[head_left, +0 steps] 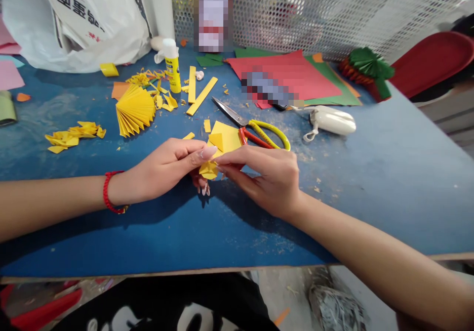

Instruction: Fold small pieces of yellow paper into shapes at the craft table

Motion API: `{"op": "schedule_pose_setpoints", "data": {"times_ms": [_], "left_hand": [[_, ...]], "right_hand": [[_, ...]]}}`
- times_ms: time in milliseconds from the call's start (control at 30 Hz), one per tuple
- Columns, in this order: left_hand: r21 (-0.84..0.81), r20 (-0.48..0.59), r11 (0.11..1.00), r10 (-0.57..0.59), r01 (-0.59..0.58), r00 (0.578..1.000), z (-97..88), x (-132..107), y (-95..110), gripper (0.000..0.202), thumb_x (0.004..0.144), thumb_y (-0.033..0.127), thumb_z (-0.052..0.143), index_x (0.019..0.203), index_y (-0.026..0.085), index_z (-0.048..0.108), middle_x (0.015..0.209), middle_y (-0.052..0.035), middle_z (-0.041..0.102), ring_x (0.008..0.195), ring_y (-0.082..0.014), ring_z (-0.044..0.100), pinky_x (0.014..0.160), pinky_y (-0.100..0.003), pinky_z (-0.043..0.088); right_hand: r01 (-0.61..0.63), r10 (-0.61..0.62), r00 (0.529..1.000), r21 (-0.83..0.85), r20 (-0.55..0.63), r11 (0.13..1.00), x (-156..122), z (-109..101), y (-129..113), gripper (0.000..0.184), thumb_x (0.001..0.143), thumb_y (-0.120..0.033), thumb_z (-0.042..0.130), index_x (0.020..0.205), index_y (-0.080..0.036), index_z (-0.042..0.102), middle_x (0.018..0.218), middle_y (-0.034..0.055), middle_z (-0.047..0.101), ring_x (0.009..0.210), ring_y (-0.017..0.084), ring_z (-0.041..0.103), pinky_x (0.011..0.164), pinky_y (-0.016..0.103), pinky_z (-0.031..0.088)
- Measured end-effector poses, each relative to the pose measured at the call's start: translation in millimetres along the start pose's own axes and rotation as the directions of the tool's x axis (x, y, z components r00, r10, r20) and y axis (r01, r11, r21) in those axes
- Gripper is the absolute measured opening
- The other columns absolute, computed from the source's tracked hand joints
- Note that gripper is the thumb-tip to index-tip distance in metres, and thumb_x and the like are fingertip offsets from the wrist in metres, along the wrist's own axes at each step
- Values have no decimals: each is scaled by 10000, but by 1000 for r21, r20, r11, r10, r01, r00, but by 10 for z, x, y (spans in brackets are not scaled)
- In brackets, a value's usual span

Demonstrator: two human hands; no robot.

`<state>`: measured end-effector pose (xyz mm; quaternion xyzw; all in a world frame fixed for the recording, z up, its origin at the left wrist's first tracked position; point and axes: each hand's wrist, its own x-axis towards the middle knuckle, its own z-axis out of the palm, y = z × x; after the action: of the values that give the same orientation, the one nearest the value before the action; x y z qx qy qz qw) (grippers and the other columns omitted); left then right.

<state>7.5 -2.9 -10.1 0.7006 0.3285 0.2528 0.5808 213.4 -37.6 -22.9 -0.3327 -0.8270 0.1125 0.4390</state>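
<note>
Both my hands meet over the middle of the blue table (pixel 370 173), pinching one small folded piece of yellow paper (pixel 209 169). My left hand (pixel 166 168), with a red cord bracelet on the wrist, grips it from the left with thumb and fingers closed. My right hand (pixel 266 178) pinches it from the right. A larger yellow paper sheet (pixel 225 138) lies flat just behind the hands. Scissors (pixel 255 129) with yellow and red handles lie next to that sheet.
A pleated yellow paper fan (pixel 135 109), yellow strips (pixel 202 95), scraps (pixel 72 136) and a glue stick (pixel 172 66) lie at the back left. Red and green paper sheets (pixel 296 76), a white object (pixel 331 120) and a green-and-orange paper fan (pixel 368 69) are at the back right. A white plastic bag (pixel 81 20) stands far left.
</note>
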Motion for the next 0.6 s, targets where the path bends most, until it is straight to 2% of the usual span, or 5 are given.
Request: {"op": "schedule_pose_setpoints", "data": {"times_ms": [67,133,233,300,600], "left_hand": [[-26,12,1000,7,-7,1000,2,-2,4,494,919,604,583,783,136,657,671,-31,674,595,-136,654,580,-192,543],[-61,28,998,-3,4,1000,2,-6,1,452,925,567,601,789,139,657,668,-31,679,597,-136,657,584,-197,541],[-98,45,995,-23,27,999,-2,-9,-13,380,938,499,618,815,141,652,691,-29,692,620,-130,666,609,-195,545],[-107,44,993,-37,41,998,-5,-11,-22,355,951,475,607,834,141,640,697,-29,698,628,-125,668,618,-193,549],[-158,4,987,-39,39,999,-3,-12,-16,206,938,328,619,912,126,594,742,-42,682,685,-155,694,604,-226,565]], "right_hand": [[-29,29,1000,33,-2,999,5,9,-3,84,918,-166,644,911,-207,717,827,-5,771,690,106,712,661,209,560],[-120,117,993,125,27,985,12,22,-6,41,907,-194,665,898,-198,705,814,-1,761,654,104,697,626,211,563],[-327,310,945,312,105,892,24,50,-2,91,875,-284,718,875,-198,685,777,-6,731,628,108,693,547,203,552],[-405,389,913,374,120,834,31,64,9,162,841,-342,754,844,-201,674,753,-12,713,633,115,693,523,200,538],[-414,434,900,368,31,833,46,59,39,227,797,-371,800,837,-192,667,769,-8,694,675,107,658,551,190,514]]}}
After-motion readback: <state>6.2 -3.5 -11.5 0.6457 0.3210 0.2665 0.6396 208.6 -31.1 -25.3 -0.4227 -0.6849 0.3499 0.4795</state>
